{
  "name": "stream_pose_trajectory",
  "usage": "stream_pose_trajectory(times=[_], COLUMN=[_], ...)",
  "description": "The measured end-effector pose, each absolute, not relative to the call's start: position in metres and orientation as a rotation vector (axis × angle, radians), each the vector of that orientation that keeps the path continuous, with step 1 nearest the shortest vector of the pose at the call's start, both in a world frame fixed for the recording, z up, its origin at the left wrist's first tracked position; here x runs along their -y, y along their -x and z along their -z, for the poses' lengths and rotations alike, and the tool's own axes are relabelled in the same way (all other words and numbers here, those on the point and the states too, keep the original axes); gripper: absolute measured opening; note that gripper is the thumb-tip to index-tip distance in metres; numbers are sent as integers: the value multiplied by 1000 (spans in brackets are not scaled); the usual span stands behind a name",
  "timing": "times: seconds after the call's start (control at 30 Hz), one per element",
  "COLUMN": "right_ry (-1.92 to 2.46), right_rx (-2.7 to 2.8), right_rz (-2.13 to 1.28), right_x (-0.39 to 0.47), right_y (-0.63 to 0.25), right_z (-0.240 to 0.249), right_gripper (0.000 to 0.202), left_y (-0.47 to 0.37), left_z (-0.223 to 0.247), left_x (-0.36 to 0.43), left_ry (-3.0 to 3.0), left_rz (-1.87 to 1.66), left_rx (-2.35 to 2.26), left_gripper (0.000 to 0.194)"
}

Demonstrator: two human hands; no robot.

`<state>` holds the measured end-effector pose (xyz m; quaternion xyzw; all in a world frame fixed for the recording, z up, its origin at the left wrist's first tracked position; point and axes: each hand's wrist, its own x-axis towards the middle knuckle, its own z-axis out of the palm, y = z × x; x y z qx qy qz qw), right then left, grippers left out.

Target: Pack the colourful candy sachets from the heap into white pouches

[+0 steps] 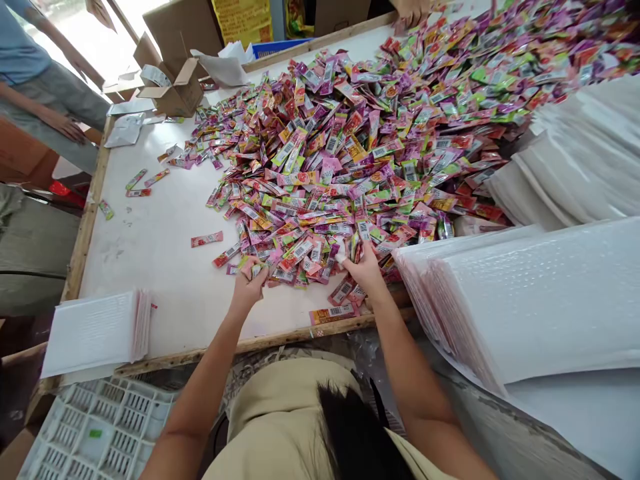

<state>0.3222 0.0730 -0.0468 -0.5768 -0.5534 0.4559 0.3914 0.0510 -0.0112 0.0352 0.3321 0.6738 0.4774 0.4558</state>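
A wide heap of small colourful packets (320, 167) covers much of the white table (150, 247). At the heap's near left edge, my left hand (250, 281) is closed on packets, their green and pink ends showing at the fingers. My right hand (364, 267) is at the near edge of the heap, closed on several packets that stand up between thumb and fingers. Something white covers the tip of my right thumb. Between the hands lie more packets, and an orange-pink packet (334, 314) rests by the table's wooden front edge.
White padded envelopes are stacked at the right (550, 300) and the near left (95, 330). An open cardboard box (180, 90) stands at the back left. A person (45, 80) stands at the left; another person's hand (411, 10) is at the far edge. A white crate (100, 427) sits below.
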Motion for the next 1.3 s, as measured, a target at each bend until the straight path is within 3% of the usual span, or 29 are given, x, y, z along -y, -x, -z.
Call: stream_pose_trajectory(times=[0.17,0.23,0.33,0.4,0.47,0.57,0.7,0.8,0.93,1.1,1.2,1.3], right_ry=[1622,1631,1408,1393,1506,1550,1463,1459,1436,1503,1596,1733], right_rx=[1531,1771,2284,2536,2635,2580,2288,2105,2228,1945,1871,2130], right_rz=[-1042,-990,-962,-912,-841,-802,-838,-784,-948,-1103,-944,-794], right_x=[-85,-92,-97,-95,-90,-79,-65,-58,-51,-49,-63,-82], right_y=[-320,-313,-293,-280,-276,-289,-321,-334,-342,-346,-323,-283], right_z=[41,28,8,1,1,9,17,14,2,-8,-9,-8], right_gripper=[29,21,30,36,30,16,3,11,12,27,20,19], left_y=[-52,-59,-80,-95,-106,-104,-80,-62,-44,-31,-41,-63], left_z=[-36,-35,-31,-26,-19,-10,-6,-14,-27,-29,-19,-5], left_x=[34,24,-11,-37,-53,-51,-13,15,42,61,53,36], left_ry=[-474,-536,-943,-1285,-1516,-1605,-1459,-1032,-561,-358,-570,-1118], left_rz=[-1192,-1185,-1072,-829,-553,-503,-983,-1161,-1137,-1154,-1079,-769], left_rx=[-1578,-1638,-1772,-1919,-2039,-2068,-1885,-1702,-1555,-1559,-1692,-1898], left_gripper=[58,61,45,28,17,7,19,30,47,51,49,36])
